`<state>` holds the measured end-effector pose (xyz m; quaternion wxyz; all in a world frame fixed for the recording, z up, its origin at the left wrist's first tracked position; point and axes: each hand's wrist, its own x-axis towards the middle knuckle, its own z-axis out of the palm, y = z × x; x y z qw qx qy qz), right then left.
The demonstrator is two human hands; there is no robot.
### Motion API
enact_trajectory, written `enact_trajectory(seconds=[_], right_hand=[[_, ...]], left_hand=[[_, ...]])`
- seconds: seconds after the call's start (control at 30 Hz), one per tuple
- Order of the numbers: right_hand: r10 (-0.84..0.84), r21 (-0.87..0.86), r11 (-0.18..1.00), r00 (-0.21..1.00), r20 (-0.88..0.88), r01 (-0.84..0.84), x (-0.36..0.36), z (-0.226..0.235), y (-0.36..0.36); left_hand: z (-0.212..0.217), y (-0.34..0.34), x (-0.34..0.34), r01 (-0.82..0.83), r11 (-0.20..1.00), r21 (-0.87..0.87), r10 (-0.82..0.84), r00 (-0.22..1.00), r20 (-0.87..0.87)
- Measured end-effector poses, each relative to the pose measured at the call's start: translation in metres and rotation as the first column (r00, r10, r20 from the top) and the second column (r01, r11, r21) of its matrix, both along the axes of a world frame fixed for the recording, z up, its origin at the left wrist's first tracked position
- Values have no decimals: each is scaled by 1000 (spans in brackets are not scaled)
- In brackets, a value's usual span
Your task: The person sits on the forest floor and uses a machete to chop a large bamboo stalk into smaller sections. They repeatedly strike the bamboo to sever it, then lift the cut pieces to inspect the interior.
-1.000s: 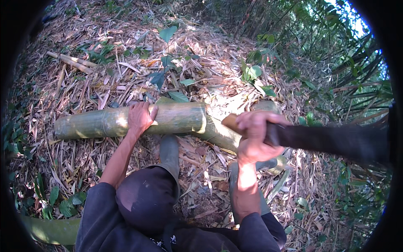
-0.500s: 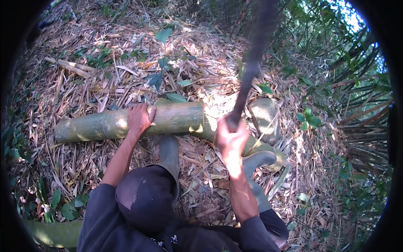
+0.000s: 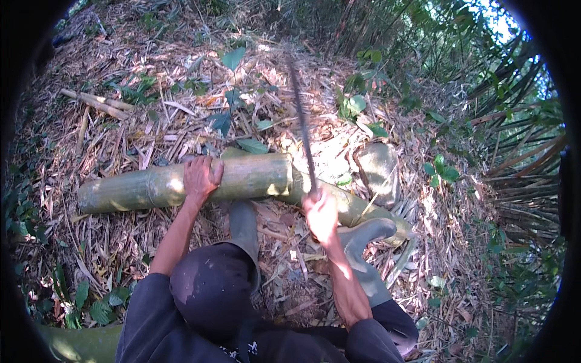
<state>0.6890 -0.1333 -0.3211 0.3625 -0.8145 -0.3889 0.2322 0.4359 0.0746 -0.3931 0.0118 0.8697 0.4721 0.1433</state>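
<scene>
A thick green bamboo section (image 3: 242, 176) lies crosswise before me, its right end resting on another bamboo piece (image 3: 357, 207) that slants down to the right. My left hand (image 3: 201, 177) grips the section from above, fingers over its top and thumb to the right. In my right hand (image 3: 321, 212) is the handle of a machete, closed in the fingers. The dark machete blade (image 3: 301, 115) points up and away, edge-on and a little blurred, just right of the section's cut end. It does not touch the bamboo.
My grey-green boots (image 3: 244, 224) stand at the bamboo, the right one against the slanting piece. A rounded stone (image 3: 380, 169) sits behind that piece. Another green bamboo length (image 3: 85, 343) lies at lower left. Thin cut sticks (image 3: 100, 103) and leafy plants dot the dry leaf litter.
The machete has swung down and to the left, its blade turning edge-on. My right hand has dropped slightly and moved left. The left hand stays on the bamboo.
</scene>
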Motion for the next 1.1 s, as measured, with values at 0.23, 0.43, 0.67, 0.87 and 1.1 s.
enact_trajectory(seconds=[0.23, 0.43, 0.67, 0.87, 1.1], right_hand=[[277, 978, 38, 938, -208, 205, -18, 159, 60], [63, -250, 966, 997, -40, -71, 23, -112, -54], [-154, 210, 943, 898, -412, 258, 24, 105, 54], [-98, 676, 674, 943, -317, 297, -5, 65, 36], [42, -254, 958, 945, -324, -130, 44, -63, -26]], left_hand=[[16, 2, 6, 37, 999, 14, -37, 998, 51], [-6, -3, 11, 10, 1000, 4, -10, 999, 52], [7, 6, 27, 19, 999, 50, -22, 999, 40], [11, -5, 9, 24, 997, 80, -29, 997, 69], [25, 2, 32, 4, 999, 40, -8, 995, 100]])
